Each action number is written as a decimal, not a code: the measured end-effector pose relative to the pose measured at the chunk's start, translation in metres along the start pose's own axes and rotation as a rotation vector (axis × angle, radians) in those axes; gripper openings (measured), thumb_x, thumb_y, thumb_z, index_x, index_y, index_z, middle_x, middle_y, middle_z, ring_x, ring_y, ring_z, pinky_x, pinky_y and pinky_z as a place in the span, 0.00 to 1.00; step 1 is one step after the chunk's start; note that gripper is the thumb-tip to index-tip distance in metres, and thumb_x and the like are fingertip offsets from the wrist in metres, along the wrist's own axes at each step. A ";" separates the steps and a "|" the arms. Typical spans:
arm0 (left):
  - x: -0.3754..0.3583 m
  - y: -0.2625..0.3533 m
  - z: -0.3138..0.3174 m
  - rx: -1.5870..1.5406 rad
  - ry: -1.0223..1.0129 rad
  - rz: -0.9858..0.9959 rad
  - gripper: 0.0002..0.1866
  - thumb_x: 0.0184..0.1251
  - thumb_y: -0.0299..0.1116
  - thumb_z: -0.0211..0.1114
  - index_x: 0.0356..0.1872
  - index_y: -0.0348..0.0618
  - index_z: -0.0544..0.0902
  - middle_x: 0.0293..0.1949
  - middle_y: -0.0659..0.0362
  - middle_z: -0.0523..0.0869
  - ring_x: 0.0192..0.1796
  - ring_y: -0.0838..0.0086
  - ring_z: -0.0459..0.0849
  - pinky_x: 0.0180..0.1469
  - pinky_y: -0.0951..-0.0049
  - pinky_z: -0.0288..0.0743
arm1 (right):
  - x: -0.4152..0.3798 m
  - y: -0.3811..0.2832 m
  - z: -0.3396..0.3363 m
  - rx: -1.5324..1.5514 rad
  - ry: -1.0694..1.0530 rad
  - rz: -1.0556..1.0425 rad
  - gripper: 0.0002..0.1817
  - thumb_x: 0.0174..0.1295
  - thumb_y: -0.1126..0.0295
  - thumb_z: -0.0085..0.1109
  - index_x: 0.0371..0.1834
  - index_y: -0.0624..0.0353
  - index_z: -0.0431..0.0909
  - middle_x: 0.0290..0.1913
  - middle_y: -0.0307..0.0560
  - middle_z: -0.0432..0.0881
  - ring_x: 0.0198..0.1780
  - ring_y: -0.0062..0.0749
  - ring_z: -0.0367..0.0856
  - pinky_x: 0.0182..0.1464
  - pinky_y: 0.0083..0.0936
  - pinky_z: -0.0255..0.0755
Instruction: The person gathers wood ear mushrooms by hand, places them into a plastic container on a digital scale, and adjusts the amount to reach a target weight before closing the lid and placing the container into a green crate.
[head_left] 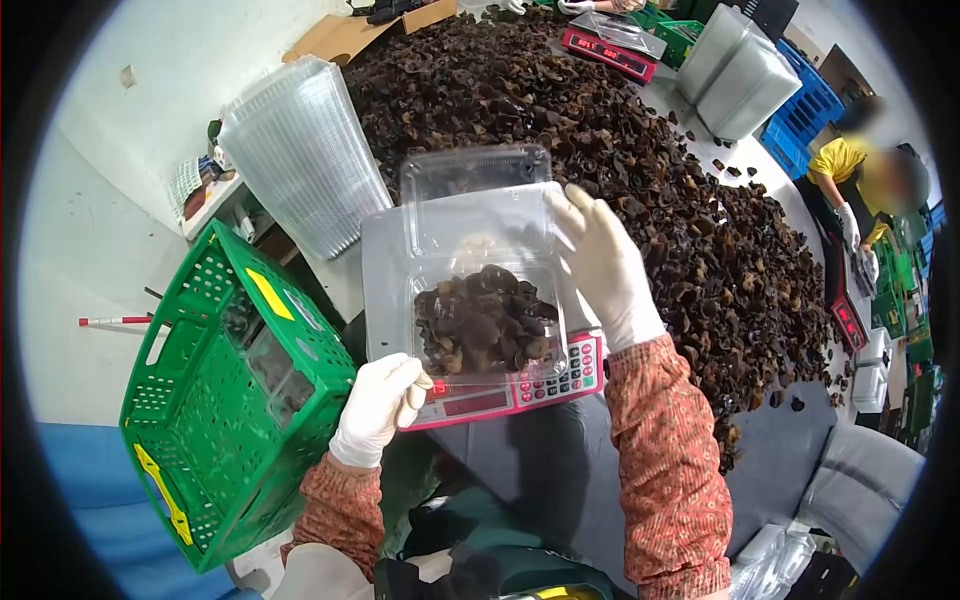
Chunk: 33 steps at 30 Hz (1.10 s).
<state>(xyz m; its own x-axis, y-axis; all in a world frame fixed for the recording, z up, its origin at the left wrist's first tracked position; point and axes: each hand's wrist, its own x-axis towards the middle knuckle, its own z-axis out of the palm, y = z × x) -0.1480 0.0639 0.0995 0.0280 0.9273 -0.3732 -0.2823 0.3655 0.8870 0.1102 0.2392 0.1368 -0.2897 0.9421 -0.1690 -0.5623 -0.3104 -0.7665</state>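
Observation:
A clear plastic box lies with its lid folded back on the flat pan of a pink and grey scale. Dark wood ear mushrooms are heaped in the box's near part. My left hand, in a white glove, is at the near left corner of the box and scale, fingers curled in; what they pinch, if anything, is hidden. My gloved right hand has its fingers stretched out along the right side of the box, near the lid's fold. The scale's keypad faces me.
A large pile of wood ear mushrooms covers the table beyond. Stacked clear boxes lean at the left, above a green crate holding filled boxes. Another scale stands at the back; a person in yellow works at right.

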 end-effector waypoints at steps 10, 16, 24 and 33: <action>-0.003 -0.013 -0.003 -0.182 -0.001 0.089 0.22 0.83 0.44 0.53 0.41 0.33 0.84 0.26 0.53 0.84 0.19 0.73 0.76 0.22 0.75 0.69 | -0.107 0.015 -0.035 -1.010 0.006 -0.057 0.16 0.64 0.63 0.73 0.44 0.63 0.79 0.38 0.40 0.84 0.40 0.22 0.84 0.42 0.21 0.79; -0.004 -0.008 0.000 -0.082 0.041 0.041 0.12 0.77 0.34 0.59 0.36 0.36 0.81 0.24 0.59 0.81 0.19 0.78 0.74 0.21 0.78 0.64 | -0.109 0.029 -0.030 -0.665 -0.041 0.226 0.13 0.67 0.67 0.67 0.46 0.65 0.79 0.37 0.45 0.85 0.37 0.23 0.85 0.40 0.24 0.81; -0.012 -0.023 0.015 0.202 0.009 0.065 0.08 0.74 0.29 0.60 0.40 0.33 0.79 0.28 0.55 0.82 0.21 0.79 0.77 0.22 0.80 0.69 | -0.156 0.039 -0.041 -0.819 0.152 0.081 0.11 0.66 0.67 0.59 0.45 0.59 0.71 0.35 0.45 0.78 0.40 0.29 0.77 0.46 0.32 0.74; -0.069 -0.061 0.094 0.380 -0.275 -0.134 0.08 0.79 0.30 0.60 0.41 0.37 0.83 0.25 0.66 0.79 0.22 0.86 0.71 0.25 0.83 0.65 | -0.312 0.037 -0.089 -0.632 0.383 0.173 0.11 0.72 0.65 0.61 0.47 0.59 0.72 0.35 0.35 0.76 0.35 0.19 0.75 0.42 0.23 0.75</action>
<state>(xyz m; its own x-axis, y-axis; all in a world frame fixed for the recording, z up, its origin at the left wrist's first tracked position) -0.0428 -0.0146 0.0965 0.3068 0.8384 -0.4505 0.1101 0.4389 0.8918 0.2487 -0.0549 0.1065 0.0204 0.9006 -0.4341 0.0508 -0.4346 -0.8992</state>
